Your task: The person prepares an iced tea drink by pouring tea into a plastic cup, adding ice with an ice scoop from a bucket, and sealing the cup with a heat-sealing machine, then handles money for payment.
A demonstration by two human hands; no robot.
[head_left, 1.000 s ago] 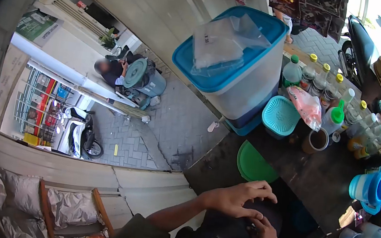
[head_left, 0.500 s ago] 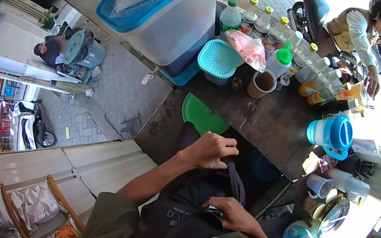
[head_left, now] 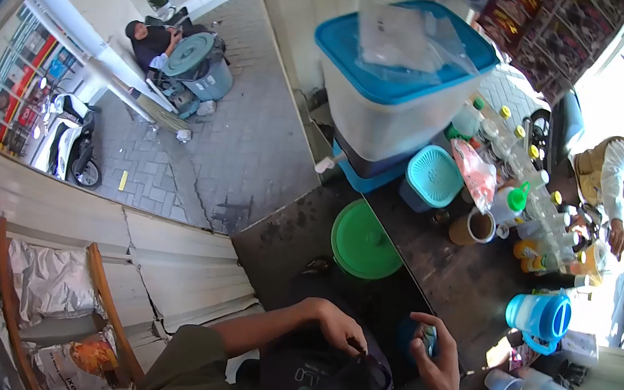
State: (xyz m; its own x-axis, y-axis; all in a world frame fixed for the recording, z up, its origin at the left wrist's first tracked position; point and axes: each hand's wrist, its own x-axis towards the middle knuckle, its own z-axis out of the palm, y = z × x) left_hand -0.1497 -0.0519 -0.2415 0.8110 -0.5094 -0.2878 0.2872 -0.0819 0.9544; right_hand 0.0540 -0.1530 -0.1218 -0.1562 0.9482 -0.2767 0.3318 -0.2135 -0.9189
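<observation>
My left hand point(head_left: 342, 328) is closed on the upper edge of a dark cloth pouch point(head_left: 295, 372) with pale lettering, which lies against my front. Raised to the right of the pouch, my right hand point(head_left: 441, 366) pinches a small grey-green folded piece, which looks like a folded banknote point(head_left: 428, 339), between thumb and fingers. Beyond both hands, a round green lid point(head_left: 366, 239) sits low beside the dark wooden table point(head_left: 430, 263).
On the table stand a brown-filled cup point(head_left: 472, 227), a turquoise basket-lidded tub point(head_left: 433, 178), several bottles point(head_left: 543, 227) and a blue pitcher point(head_left: 538, 315). A large blue-lidded container point(head_left: 392, 110) rises behind. A helmeted person point(head_left: 609, 177) reaches toward the table's far side; another person sits outside, left.
My right hand has come out of the pouch and moved up and right, holding the folded banknote. My left hand stays at the pouch edge, slightly lower. The view has swung left.
</observation>
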